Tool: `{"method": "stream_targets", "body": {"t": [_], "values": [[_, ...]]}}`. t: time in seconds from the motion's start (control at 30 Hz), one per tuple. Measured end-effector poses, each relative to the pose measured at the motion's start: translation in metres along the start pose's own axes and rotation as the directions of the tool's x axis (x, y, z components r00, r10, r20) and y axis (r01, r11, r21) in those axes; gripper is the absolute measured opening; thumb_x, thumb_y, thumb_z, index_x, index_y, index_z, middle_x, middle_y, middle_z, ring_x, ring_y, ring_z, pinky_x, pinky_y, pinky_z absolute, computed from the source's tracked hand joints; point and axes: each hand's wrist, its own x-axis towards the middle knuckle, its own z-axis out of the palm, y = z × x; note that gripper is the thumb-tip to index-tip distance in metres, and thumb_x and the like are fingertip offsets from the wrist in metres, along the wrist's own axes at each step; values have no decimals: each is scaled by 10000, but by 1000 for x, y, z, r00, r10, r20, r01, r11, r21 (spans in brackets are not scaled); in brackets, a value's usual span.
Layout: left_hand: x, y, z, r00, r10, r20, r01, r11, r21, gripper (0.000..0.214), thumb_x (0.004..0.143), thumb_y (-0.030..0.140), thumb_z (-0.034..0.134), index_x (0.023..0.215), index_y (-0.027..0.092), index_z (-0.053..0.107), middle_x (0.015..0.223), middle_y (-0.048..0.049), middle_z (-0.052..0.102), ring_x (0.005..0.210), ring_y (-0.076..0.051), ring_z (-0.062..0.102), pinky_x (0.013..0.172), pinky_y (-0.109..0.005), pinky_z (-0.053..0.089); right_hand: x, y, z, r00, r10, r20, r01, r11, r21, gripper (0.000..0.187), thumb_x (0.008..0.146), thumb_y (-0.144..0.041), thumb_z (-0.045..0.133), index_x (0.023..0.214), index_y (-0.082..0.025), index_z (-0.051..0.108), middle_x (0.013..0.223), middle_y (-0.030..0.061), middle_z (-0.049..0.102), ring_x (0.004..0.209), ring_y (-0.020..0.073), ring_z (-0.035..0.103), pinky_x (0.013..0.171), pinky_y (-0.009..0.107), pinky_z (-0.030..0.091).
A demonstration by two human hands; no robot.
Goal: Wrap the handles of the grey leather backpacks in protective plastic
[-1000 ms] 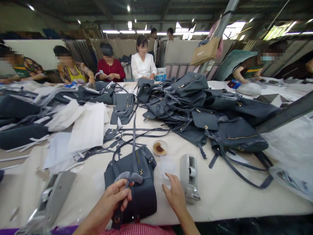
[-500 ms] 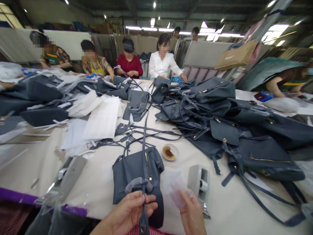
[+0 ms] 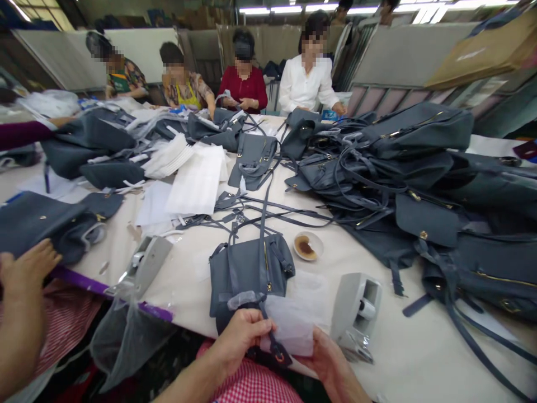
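Note:
A dark blue-grey handbag (image 3: 243, 268) lies on the table in front of me, with a gold zip and thin wrapping round its handle. My left hand (image 3: 245, 336) pinches the bag's strap (image 3: 274, 338) near its buckle end, close to the bag's lower edge. Between my hands a translucent white sheet of wrapping (image 3: 291, 324) spreads behind the strap. My right hand (image 3: 327, 358) grips that sheet by its right side; some of its fingers are hidden behind it. More thin sheets (image 3: 312, 291) lie flat just beyond.
Tape dispensers (image 3: 356, 313) stand right and left of the bag. A small dish (image 3: 308, 246) with brown liquid sits behind it. Bags (image 3: 377, 168) pile up at the right. A co-worker's hand (image 3: 31, 263) rests on another bag at the left; several people work across the table.
My right hand has brought the sheet left, up against the strap. My left hand has drawn the strap end to the right. A co-worker's arms and a bag have appeared at the left.

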Motion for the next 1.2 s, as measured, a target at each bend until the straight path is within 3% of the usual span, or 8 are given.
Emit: {"method": "stream_targets", "body": {"t": [0.1, 0.2, 0.4, 0.5, 0.73, 0.93, 1.07, 1.2], "values": [[-5, -3, -3, 999, -7, -42, 8, 1000, 11, 392, 494, 420, 859, 595, 114, 637, 605, -21, 619, 513, -109, 514, 551, -248, 391, 19, -8, 3, 999, -26, -33, 9, 902, -432, 504, 652, -566, 746, 936, -150, 753, 936, 119, 772, 918, 335, 675, 861, 463, 501], [-10, -3, -8, 998, 42, -48, -39, 997, 62, 391, 537, 446, 831, 672, 102, 705, 596, -21, 616, 566, -132, 531, 590, -257, 380, 34, -6, 6, 998, -46, -30, 19, 806, -592, 448, 651, -548, 735, 859, -152, 758, 828, 96, 769, 814, 313, 673, 785, 431, 514], [-16, -5, -24, 997, 74, -35, -68, 985, 161, 336, 574, 433, 774, 667, 111, 748, 582, -9, 593, 554, -119, 454, 569, -258, 308, 37, 10, 18, 958, 135, 255, 40, 814, -579, 373, 737, -450, 709, 982, -171, 743, 899, 57, 759, 823, 260, 667, 784, 379, 506], [-15, -12, -28, 987, 132, -88, -113, 975, 192, 251, 578, 363, 752, 572, 114, 715, 568, 3, 552, 540, -105, 404, 539, -255, 263, 36, 23, 28, 936, 177, 303, -14, 881, -474, 385, 772, -470, 697, 1028, -184, 734, 900, 42, 758, 800, 227, 672, 763, 341, 504], [-10, -29, -28, 923, 273, -272, -214, 950, 227, 121, 576, 136, 686, 693, 139, 719, 641, 9, 619, 632, -154, 506, 625, -261, 369, 26, 41, 41, 938, 243, 245, -207, 964, -164, 421, 745, -467, 738, 1026, -154, 727, 840, 60, 760, 785, 235, 705, 828, 388, 508], [0, -31, -29, 875, 425, -232, -344, 883, 319, 410, 601, 56, 655, 998, 147, 705, 971, -63, 706, 933, -242, 615, 835, -300, 455, 27, 48, 40, 979, 178, 103, -144, 952, -270, 505, 574, -333, 862, 1026, -166, 711, 833, 40, 765, 764, 228, 683, 751, 363, 531], [8, -29, -37, 906, 365, -213, -277, 894, 353, 476, 582, 69, 714, 1050, 151, 688, 1064, -76, 696, 1026, -266, 606, 918, -333, 449, 28, 53, 35, 983, 185, 16, -173, 945, -279, 444, 552, -337, 861, 932, -159, 717, 692, 12, 737, 619, 179, 646, 625, 301, 518], [10, -26, -36, 949, 255, -187, -221, 957, 185, 440, 563, 64, 716, 998, 127, 702, 976, -72, 721, 891, -249, 651, 810, -324, 494, 27, 51, 32, 975, 219, 33, -205, 947, -246, 518, 565, -330, 859, 1026, -157, 697, 829, 56, 771, 704, 205, 688, 685, 327, 537]]}}
